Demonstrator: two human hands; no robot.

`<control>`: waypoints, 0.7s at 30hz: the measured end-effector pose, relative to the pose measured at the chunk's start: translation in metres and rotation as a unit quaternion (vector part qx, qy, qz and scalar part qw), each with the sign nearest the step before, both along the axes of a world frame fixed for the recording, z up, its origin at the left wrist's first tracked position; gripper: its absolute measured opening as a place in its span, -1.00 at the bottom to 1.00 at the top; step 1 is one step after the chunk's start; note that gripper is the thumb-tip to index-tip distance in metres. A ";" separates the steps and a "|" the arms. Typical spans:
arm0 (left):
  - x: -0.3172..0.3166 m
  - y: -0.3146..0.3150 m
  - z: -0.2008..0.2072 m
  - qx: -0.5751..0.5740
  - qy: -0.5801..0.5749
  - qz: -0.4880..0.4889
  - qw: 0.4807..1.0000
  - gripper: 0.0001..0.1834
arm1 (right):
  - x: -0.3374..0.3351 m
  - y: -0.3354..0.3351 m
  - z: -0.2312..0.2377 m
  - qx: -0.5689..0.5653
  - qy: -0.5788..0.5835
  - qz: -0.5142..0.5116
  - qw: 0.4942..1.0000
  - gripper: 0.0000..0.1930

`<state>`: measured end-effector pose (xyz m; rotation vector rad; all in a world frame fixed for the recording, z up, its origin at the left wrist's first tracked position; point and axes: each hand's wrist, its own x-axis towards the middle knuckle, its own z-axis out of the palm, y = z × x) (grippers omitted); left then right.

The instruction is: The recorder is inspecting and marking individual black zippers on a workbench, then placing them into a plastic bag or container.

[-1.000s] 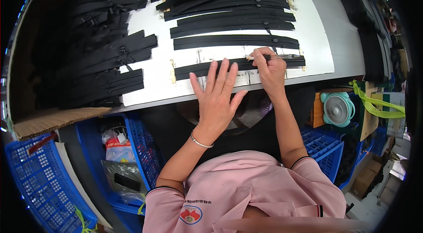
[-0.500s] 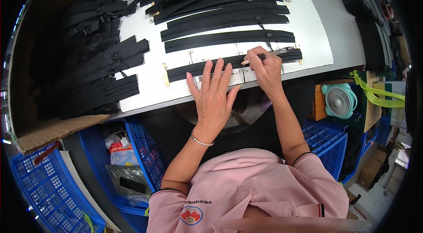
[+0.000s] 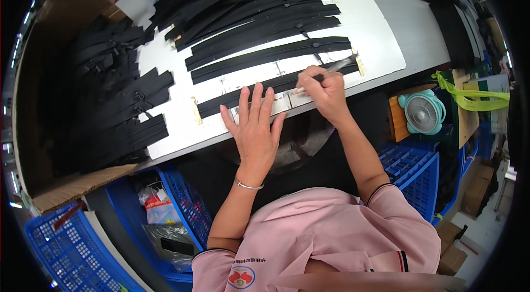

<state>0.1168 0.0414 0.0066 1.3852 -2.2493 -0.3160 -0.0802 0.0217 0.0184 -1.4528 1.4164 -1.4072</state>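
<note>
While the left hand (image 3: 255, 129) lies flat at the table edge (image 3: 182, 151), the right hand (image 3: 323, 88) grips a pen (image 3: 331, 69).

My left hand (image 3: 255, 126) lay flat on the table (image 3: 386, 27) edge, my right hand (image 3: 323, 90) just beside it on the nearest strip (image 3: 243, 98). More strips (image 3: 265, 32) lay behind; a fan (image 3: 422, 111) stood right, baskets (image 3: 66, 248) below left.

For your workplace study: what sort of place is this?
Probably a garment or zipper workshop: black zippers in rows on a white board, more stacked in a cardboard box, blue crates below.
</note>
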 end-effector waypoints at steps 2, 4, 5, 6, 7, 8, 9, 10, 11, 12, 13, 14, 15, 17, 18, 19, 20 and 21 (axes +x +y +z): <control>0.000 0.000 0.001 -0.005 -0.002 -0.001 1.000 -0.39 | -0.018 0.005 0.006 -0.025 -0.029 -0.025 0.999 -0.79; 0.000 0.000 0.000 -0.009 0.000 -0.002 1.000 -0.39 | -0.040 0.007 0.010 -0.045 -0.056 -0.079 0.994 -0.77; 0.000 0.000 0.001 -0.011 -0.002 -0.007 1.000 -0.39 | -0.052 0.006 0.011 -0.044 -0.057 -0.109 0.991 -0.76; -0.001 0.000 0.001 -0.008 0.000 -0.006 1.000 -0.39 | -0.064 0.003 0.011 -0.023 -0.033 -0.133 0.990 -0.77; -0.002 0.000 0.001 -0.004 0.000 -0.004 1.000 -0.39 | -0.071 0.002 0.010 -0.025 -0.033 -0.138 0.990 -0.77; -0.003 0.000 0.002 0.000 0.001 -0.002 1.000 -0.41 | -0.076 0.001 0.007 0.006 -0.024 -0.142 0.990 -0.76; -0.004 0.001 0.002 -0.002 -0.001 -0.005 1.000 -0.41 | -0.080 0.000 0.003 0.038 -0.015 -0.143 0.989 -0.76; -0.006 0.001 0.002 0.004 0.014 0.004 1.000 -0.43 | -0.084 0.000 -0.001 0.031 0.007 -0.130 0.991 -0.77; -0.008 0.001 0.002 0.009 0.028 0.014 0.999 -0.45 | -0.087 0.001 -0.004 0.030 0.005 -0.133 0.991 -0.77; -0.013 0.000 0.006 -0.005 0.047 0.014 0.999 -0.51 | -0.086 0.001 -0.005 0.035 0.009 -0.132 0.991 -0.76; -0.020 -0.002 0.008 -0.006 0.044 0.012 0.999 -0.51 | -0.084 0.001 -0.005 0.040 0.013 -0.132 0.990 -0.76; -0.030 -0.005 0.010 -0.011 0.065 -0.019 0.998 -0.53 | -0.083 0.000 -0.006 0.032 0.008 -0.134 0.990 -0.75; -0.042 -0.009 0.012 -0.015 0.088 -0.052 0.995 -0.56 | -0.083 0.000 -0.006 0.031 0.006 -0.137 0.990 -0.75; -0.070 -0.019 0.015 -0.035 0.118 -0.068 0.990 -0.62 | -0.082 0.000 -0.004 0.048 0.008 -0.138 0.989 -0.75; -0.083 -0.025 0.013 -0.048 0.136 -0.093 0.985 -0.65 | -0.082 0.000 -0.006 0.046 0.007 -0.140 0.989 -0.75; -0.095 -0.031 0.011 -0.061 0.154 -0.117 0.979 -0.68 | -0.082 -0.001 -0.009 0.031 0.003 -0.138 0.990 -0.75; -0.106 -0.037 0.012 -0.074 0.169 -0.114 0.976 -0.77 | -0.083 -0.002 -0.011 0.015 0.000 -0.136 0.991 -0.74; -0.111 -0.042 0.010 -0.075 0.168 -0.115 0.976 -0.77 | -0.083 -0.002 -0.011 0.014 -0.001 -0.137 0.991 -0.74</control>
